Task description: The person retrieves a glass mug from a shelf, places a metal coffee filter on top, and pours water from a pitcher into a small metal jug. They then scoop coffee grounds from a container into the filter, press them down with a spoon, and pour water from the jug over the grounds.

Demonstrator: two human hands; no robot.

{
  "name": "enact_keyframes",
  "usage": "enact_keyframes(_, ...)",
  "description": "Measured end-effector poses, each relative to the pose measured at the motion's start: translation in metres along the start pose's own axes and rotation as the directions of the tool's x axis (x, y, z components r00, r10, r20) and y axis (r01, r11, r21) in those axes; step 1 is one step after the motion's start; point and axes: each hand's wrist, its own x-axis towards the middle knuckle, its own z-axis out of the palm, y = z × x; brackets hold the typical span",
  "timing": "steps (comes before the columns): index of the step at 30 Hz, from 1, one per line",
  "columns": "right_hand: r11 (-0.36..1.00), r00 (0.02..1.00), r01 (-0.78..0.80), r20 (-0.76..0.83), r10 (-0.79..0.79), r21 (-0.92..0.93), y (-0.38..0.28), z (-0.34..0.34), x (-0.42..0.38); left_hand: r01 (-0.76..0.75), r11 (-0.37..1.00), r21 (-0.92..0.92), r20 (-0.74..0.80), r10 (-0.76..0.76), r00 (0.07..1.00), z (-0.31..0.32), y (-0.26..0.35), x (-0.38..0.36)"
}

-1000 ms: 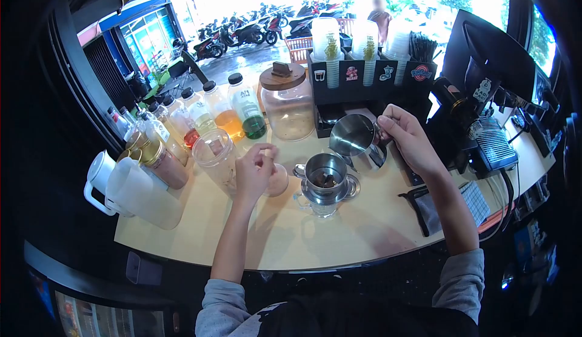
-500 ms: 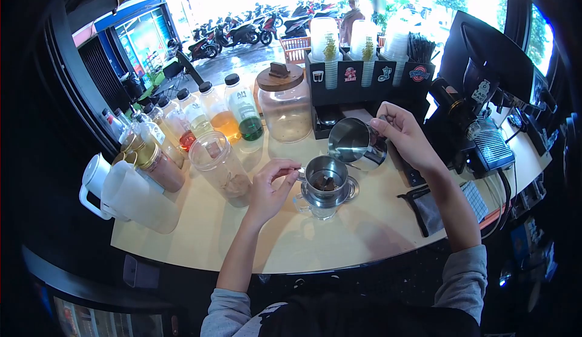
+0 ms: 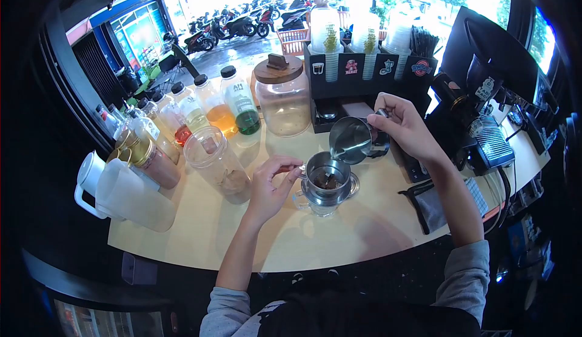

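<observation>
A metal drip filter (image 3: pixel 328 180) with dark grounds inside sits on top of a small glass cup (image 3: pixel 320 208) on the counter. My left hand (image 3: pixel 271 185) pinches the filter's side handle between thumb and fingers. My right hand (image 3: pixel 403 125) is closed on the handle of a shiny steel pitcher (image 3: pixel 351 141), which is tilted to the left with its lip just above the filter's rim. Liquid shows inside the pitcher at the lip. Left of my left hand stands a tall clear plastic container (image 3: pixel 216 164) with brown contents at its bottom.
Syrup bottles (image 3: pixel 244 103) and a wooden-lidded jar (image 3: pixel 282 103) line the back of the wooden counter (image 3: pixel 291 246). A black cup holder (image 3: pixel 364 85) stands behind. White pitchers (image 3: pixel 130 194) are at the left, a grey cloth (image 3: pixel 429 206) and coffee machine (image 3: pixel 485 143) at the right.
The steel pitcher has tipped further toward the filter, and liquid now shows at its lip. My left hand keeps its hold on the filter handle. The camera view has shifted slightly.
</observation>
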Motion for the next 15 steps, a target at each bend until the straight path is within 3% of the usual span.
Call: enact_keyframes(15, 0.997, 0.999, -0.029, 0.034, 0.031, -0.065, -0.013, 0.004, 0.0, 0.002, 1.0, 0.0, -0.002, -0.002, 1.0, 0.001, -0.003, 0.0)
